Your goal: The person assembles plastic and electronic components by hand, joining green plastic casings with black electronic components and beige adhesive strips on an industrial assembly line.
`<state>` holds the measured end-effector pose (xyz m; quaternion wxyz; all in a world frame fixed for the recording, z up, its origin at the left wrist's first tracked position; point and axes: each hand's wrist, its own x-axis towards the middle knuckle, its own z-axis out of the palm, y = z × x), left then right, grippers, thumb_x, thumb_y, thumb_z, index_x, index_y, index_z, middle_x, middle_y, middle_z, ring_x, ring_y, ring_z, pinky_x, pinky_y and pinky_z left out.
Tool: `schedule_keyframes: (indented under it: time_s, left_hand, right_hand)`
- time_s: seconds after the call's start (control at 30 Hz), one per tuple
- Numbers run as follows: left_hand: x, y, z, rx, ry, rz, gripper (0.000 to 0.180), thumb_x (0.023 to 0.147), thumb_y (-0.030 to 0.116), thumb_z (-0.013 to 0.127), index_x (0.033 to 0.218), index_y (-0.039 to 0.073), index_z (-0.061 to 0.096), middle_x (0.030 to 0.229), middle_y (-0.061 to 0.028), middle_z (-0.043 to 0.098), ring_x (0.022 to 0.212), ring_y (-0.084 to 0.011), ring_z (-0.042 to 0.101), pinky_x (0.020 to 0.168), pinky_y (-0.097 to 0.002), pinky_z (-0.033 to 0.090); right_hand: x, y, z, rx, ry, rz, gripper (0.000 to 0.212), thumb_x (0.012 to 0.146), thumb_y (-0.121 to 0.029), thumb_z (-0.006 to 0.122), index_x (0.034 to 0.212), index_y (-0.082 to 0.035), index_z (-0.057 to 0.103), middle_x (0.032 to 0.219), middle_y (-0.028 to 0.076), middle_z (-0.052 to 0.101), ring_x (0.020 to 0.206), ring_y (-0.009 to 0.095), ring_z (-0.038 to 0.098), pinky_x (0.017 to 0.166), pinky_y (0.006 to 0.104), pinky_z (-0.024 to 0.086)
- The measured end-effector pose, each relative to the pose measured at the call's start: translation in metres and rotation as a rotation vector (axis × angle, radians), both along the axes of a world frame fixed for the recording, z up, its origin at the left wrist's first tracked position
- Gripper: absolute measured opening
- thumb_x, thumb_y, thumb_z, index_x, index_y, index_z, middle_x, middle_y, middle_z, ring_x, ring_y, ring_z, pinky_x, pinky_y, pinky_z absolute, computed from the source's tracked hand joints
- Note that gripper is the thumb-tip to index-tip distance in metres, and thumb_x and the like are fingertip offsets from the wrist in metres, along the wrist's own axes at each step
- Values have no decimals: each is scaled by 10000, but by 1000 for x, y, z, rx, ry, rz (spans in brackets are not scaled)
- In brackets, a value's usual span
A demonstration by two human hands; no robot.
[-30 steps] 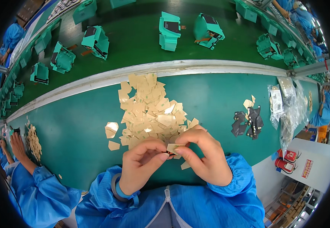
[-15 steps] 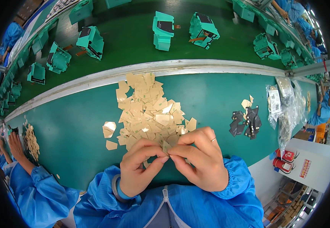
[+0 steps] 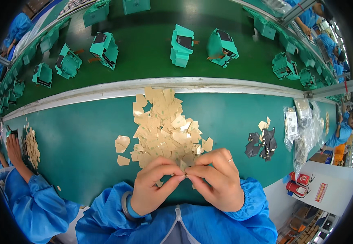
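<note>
A small flat beige piece [image 3: 183,165] is pinched between both my hands at the near edge of a pile. My left hand [image 3: 155,186] grips it with thumb and forefinger. From the other side, my right hand [image 3: 220,179], with a ring on one finger, pinches it too. The fingertips meet and hide its lower part. Beyond them spreads the pile of beige angular pieces [image 3: 160,126], some with green marks. Two or three similar loose pieces [image 3: 122,142] lie to its left.
Black parts [image 3: 268,144] and clear plastic bags [image 3: 304,130] lie to the right. Behind a metal rail [image 3: 152,86], green housings [image 3: 181,55] stand on a green surface. At left, a co-worker's hand [image 3: 14,148] is beside another beige pile [image 3: 32,148]. Red fire extinguishers [image 3: 297,189] are at lower right.
The view has tilted, so the bench and housings sit lower in the picture. Both my hands keep their pinch on the beige piece, with little visible finger movement.
</note>
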<state>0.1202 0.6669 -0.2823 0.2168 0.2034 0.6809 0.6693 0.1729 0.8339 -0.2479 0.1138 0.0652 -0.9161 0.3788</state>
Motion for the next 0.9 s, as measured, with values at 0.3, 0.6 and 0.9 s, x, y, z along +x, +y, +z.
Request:
schedule_keyframes:
  time_s: [0.3,0.6,0.9]
  left_hand:
    - [0,4,-1,45,8,-24,190,707,-112,633,870,-21,599,838,-78,535,709,-117,495,564,-210,358]
    - [3,-5,-8,395,-298,65,194,775,-71,607,951,-10,551,934,-92,557,828,-157,555,728,-257,455]
    - [-3,-17,7,606,-761,3,385,806,188,614,1148,84,472,1227,-111,452,1132,-248,454,895,-385,392]
  right_hand:
    - [1,-2,-1,-21,-14,-46,235,634,-26,689,853,-64,611,860,30,531,766,214,483,663,326,362]
    - [-3,29,15,-344,184,-453,118,717,53,582,824,4,571,843,96,527,755,184,522,667,268,421]
    - [-14,28,-19,127,74,-57,232,753,37,577,975,-30,573,962,99,592,893,273,574,802,355,422]
